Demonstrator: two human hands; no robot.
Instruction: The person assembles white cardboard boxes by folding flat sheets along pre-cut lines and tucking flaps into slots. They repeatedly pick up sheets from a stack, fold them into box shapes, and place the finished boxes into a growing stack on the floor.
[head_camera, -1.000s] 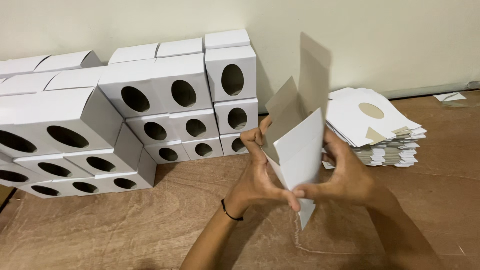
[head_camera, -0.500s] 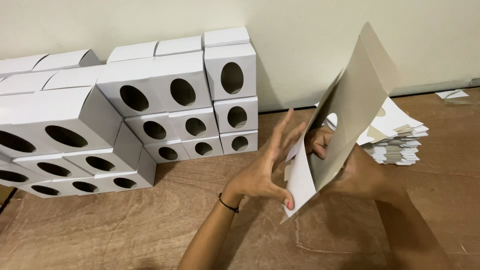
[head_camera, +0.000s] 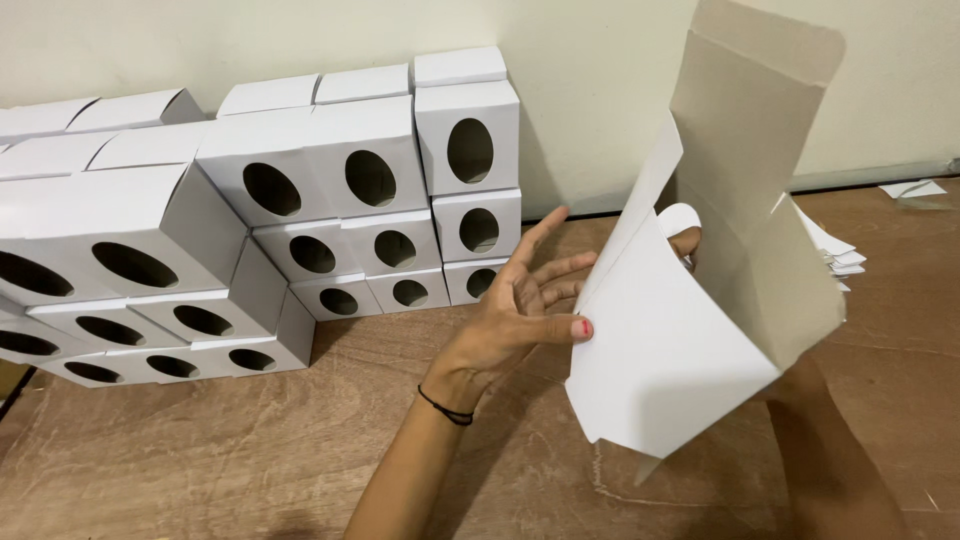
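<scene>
Since the last look, the unfolded carton blank (head_camera: 690, 330) has swung up and opened wider, now rising well above the wooden floor (head_camera: 250, 450) with its top flap near the upper edge of the view. It is white outside and grey-brown inside, and it stands upright, slightly tilted, in front of the pale wall (head_camera: 600, 90).

Her left hand (head_camera: 520, 310) is spread open, fingers fanned, and only the thumb tip presses against the carton's left white panel; a thin black band circles that wrist. The right hand (head_camera: 688, 240) is almost wholly hidden behind the carton: 1 fingertip shows by a rounded cut in the panel, so I cannot tell whether it is gripping or flat, though the carton seems held up from that side.

To the left, well apart from the hands, finished white boxes (head_camera: 330, 190) with oval window holes are stacked in rows against the wall, 3 high at the nearest column. Behind the carton on the right, a pile of flat blanks (head_camera: 840, 255) peeks out on the floor. A small scrap of card (head_camera: 915, 188) lies near the skirting.
</scene>
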